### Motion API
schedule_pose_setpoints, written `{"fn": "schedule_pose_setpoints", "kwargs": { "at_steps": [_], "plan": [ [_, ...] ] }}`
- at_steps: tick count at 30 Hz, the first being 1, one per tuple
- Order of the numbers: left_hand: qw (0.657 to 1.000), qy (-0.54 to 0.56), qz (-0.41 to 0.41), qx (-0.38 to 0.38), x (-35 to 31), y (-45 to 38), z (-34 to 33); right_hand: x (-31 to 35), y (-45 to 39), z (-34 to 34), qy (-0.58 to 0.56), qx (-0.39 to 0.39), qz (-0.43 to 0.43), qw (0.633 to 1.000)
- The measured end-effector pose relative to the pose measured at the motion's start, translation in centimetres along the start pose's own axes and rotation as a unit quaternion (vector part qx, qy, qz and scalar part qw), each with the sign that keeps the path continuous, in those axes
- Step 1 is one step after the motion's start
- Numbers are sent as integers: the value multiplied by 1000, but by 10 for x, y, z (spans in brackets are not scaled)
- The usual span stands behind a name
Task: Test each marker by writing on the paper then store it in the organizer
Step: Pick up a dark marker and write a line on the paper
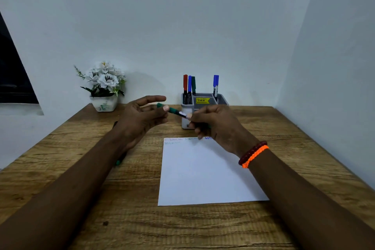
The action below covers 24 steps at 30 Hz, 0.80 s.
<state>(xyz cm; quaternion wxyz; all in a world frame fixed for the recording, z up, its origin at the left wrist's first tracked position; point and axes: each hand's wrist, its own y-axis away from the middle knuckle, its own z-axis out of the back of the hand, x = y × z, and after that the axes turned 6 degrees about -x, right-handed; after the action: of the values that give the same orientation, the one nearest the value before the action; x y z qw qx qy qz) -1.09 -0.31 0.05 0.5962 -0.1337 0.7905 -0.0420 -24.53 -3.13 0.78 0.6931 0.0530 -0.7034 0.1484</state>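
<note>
The right hand (215,126) holds the green marker (176,111) in a grip of curled fingers and thumb around its rear barrel. The marker extends up and to the left from this grip, raised above the bench (129,199). The left hand (142,119) meets the marker's far end, the green cap; its thumb tip lies on the cap, while the index finger is extended above it and apart from it. Whether the left grip actually pinches the cap cannot be determined.

Directly behind the right-hand grip stands the grey organizer (205,105). Its left compartment holds a red marker (185,85), a blue marker (189,86) and a dark green marker (193,85), all upright; a second blue marker (216,85) stands in the right compartment.

Below and in front of the right-hand grip lies the white paper (205,172), flat on the bench, with zigzag test marks along its far edge. Another green marker (119,160) lies on the bench, mostly hidden under the left forearm. A flower pot (104,103) stands well to the left of both hands.
</note>
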Motion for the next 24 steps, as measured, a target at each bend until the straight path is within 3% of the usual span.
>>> {"fn": "schedule_pose_setpoints", "kwargs": {
  "at_steps": [4, 12, 15, 16, 18, 19, 20, 24],
  "plan": [
    [999, -34, -15, -13, 5, 0, -5, 2, 7, -10, 70, 66, -7, 995],
    [995, -85, -43, -2, 13, 3, -12, 7, 8, -17, 154, 42, -19, 987],
    [987, -147, -44, -39, 16, 6, -15, 14, 9, -15, 134, 40, -15, 990],
    [967, -240, -75, -49, 18, 6, -13, 18, 9, -13, 119, 36, -11, 992],
    [858, -486, -166, -29, 25, 6, -7, 26, 7, -9, 106, 14, 6, 994],
    [805, -561, -193, -6, 27, 6, -6, 31, 6, -7, 112, 2, 20, 993],
    [776, -597, -203, 16, 29, 5, -5, 36, 3, -4, 121, -7, 36, 992],
    [758, -618, -207, 21, 27, 1, -6, 70, -27, 11, 181, -43, 104, 977]
  ]
}}
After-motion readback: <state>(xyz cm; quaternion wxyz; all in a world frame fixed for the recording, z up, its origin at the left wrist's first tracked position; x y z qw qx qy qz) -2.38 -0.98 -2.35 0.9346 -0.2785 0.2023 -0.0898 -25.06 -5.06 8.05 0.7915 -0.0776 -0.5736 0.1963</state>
